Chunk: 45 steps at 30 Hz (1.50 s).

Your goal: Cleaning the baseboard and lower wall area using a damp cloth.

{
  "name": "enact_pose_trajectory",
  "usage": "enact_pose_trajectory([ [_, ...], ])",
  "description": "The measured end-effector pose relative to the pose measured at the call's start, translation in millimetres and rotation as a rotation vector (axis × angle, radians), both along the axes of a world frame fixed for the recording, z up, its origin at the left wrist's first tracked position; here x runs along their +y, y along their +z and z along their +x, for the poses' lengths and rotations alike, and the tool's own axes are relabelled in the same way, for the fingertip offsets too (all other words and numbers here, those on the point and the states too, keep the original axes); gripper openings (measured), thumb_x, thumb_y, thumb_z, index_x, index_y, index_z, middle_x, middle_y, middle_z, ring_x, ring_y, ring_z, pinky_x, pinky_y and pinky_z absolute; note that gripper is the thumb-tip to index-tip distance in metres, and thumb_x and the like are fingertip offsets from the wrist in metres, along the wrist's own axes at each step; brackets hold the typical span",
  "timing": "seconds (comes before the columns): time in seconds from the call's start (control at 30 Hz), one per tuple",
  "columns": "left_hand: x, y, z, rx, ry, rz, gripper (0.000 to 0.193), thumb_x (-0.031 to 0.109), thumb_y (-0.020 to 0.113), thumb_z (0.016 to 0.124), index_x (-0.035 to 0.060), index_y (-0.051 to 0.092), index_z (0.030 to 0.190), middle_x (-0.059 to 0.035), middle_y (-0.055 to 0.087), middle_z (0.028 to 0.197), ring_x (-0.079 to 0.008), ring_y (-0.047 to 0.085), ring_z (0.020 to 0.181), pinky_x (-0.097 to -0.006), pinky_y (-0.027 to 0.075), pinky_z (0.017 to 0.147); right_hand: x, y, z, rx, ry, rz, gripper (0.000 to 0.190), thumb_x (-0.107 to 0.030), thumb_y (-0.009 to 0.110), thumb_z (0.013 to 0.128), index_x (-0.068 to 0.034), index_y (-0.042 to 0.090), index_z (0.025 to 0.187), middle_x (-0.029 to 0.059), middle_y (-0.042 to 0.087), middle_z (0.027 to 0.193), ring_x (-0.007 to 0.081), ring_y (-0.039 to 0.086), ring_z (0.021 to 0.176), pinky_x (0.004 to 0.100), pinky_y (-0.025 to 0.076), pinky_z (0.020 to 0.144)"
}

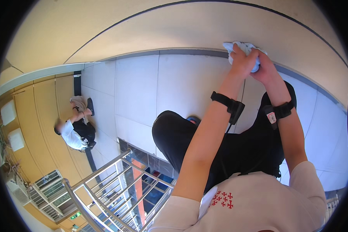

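A white cloth is bunched between both hands, against the lower part of a beige panelled wall. My left hand grips it from the left side, fingers curled into the folds. On the right side, my right hand holds the same cloth, its fingers meeting those of my left hand. Black straps with small devices sit round both forearms. Below the hands, a dark base strip runs along the foot of the wall. My knees, in black trousers, are bent under my arms.
Large pale tiles cover the floor. A metal railing stands at the lower left, beside an opening to a lower level. Farther left, another person crouches by a yellow wall, with a beige cloth at their hands.
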<state>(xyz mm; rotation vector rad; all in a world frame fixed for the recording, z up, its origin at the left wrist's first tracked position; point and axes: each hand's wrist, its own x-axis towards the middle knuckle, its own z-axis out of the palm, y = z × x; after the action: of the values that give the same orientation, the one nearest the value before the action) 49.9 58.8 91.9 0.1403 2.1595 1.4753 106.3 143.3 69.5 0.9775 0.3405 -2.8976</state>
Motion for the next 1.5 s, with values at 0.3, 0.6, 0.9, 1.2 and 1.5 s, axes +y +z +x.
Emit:
enact_pose_trajectory([
  [0.3,-3.0,-31.4,-24.5,0.032,-0.088,0.221,0.084,0.026,0.064,0.075,-0.011,0.017,0.134,-0.0399,0.026,0.129,-0.0513,0.04,0.116,-0.0478,0.039,0.099,31.6,-19.3,-29.3,-0.191,0.095,0.296,0.029,-0.017,0.048,0.095,-0.003,0.053,0.12,0.0107,0.063,0.114,0.0244,0.063,0.101,0.0399,0.051,0.089],
  [0.6,-7.3,-91.1,-73.0,-0.084,-0.271,0.35,0.092,0.032,0.071,0.07,-0.0106,0.024,0.137,-0.0317,0.041,0.128,-0.0408,0.041,0.123,-0.0432,0.036,0.104,31.7,-36.7,-63.5,-0.528,-0.042,0.355,0.029,-0.026,0.056,0.092,-0.011,0.056,0.116,0.0067,0.065,0.105,0.0219,0.065,0.091,0.0348,0.054,0.08],
  [0.9,-48.3,-140.6,-126.5,-0.667,-0.309,0.187,0.091,0.037,0.063,0.073,-0.005,0.019,0.141,-0.0281,0.057,0.113,-0.037,0.062,0.095,-0.0444,0.052,0.07,-38.1,-96.7,-109.8,-0.684,0.188,0.396,0.023,-0.03,0.053,0.094,-0.012,0.058,0.108,0.0056,0.065,0.098,0.0197,0.066,0.085,0.0341,0.057,0.07],
  [1.2,-61.6,-172.1,-159.5,-0.806,-0.414,0.186,0.055,0.038,0.056,0.079,0.0118,0.042,0.126,-0.0145,0.052,0.122,-0.0316,0.054,0.104,-0.0534,0.045,0.083,-35.7,-124.7,-118.3,-0.789,0.111,0.308,0.028,-0.031,0.056,0.092,-0.007,0.057,0.107,0.0087,0.065,0.099,0.024,0.067,0.085,0.035,0.059,0.07],
  [1.5,-58.5,-187.5,-155.5,-0.887,-0.262,0.114,0.05,0.038,0.056,0.079,0.0128,0.048,0.121,-0.0086,0.049,0.128,-0.0313,0.043,0.118,-0.057,0.037,0.094,-39.7,-144.4,-112.1,-0.719,-0.016,0.191,0.029,-0.03,0.059,0.091,-0.009,0.058,0.111,0.0093,0.064,0.105,0.0261,0.065,0.091,0.038,0.057,0.075],
])
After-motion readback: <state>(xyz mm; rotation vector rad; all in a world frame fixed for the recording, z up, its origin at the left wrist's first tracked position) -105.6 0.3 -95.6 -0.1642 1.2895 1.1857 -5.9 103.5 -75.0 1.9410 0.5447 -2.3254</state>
